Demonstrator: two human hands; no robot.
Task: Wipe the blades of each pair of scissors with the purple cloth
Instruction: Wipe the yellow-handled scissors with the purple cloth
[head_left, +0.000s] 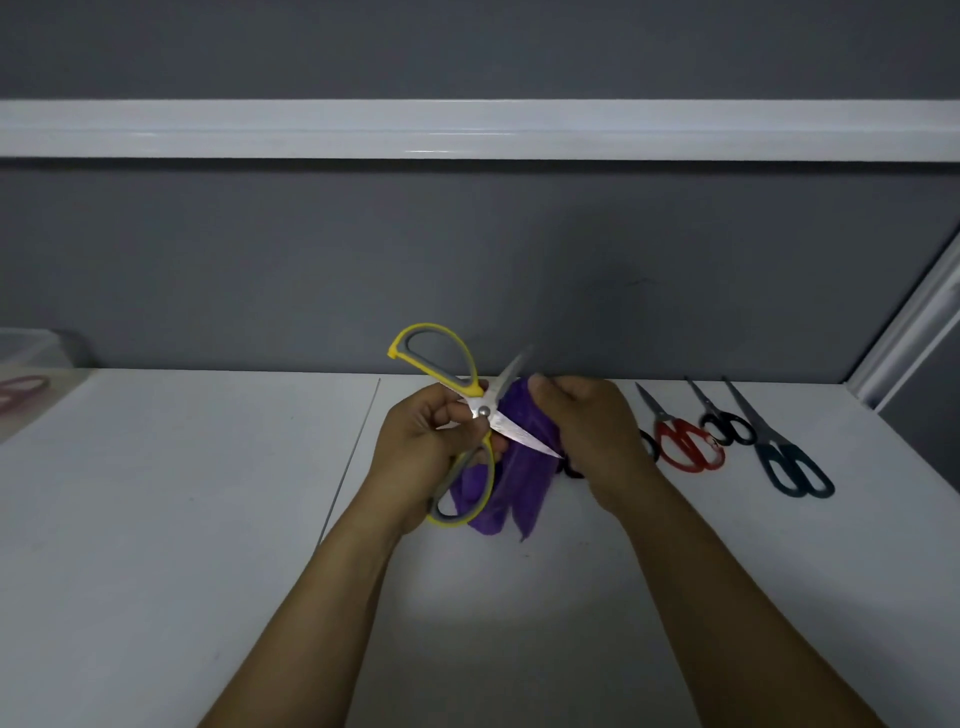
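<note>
Above the middle of the white counter (156, 519), the left hand (415, 447) grips the opened yellow-and-grey-handled steel scissors (485, 410); the right hand (592, 426) clutches the crumpled purple cloth (519, 483) against one blade. Wiping looks underway; next comes the other blade, then the red-handled (685, 447), black-handled (727, 423) and teal-handled scissors (795, 467) lying right.

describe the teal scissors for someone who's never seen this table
On the right side of the white table lies a row of scissors. The teal scissors are the rightmost pair. They are longer than the black-handled scissors and red-handled scissors beside them, with dark teal handles.
</note>
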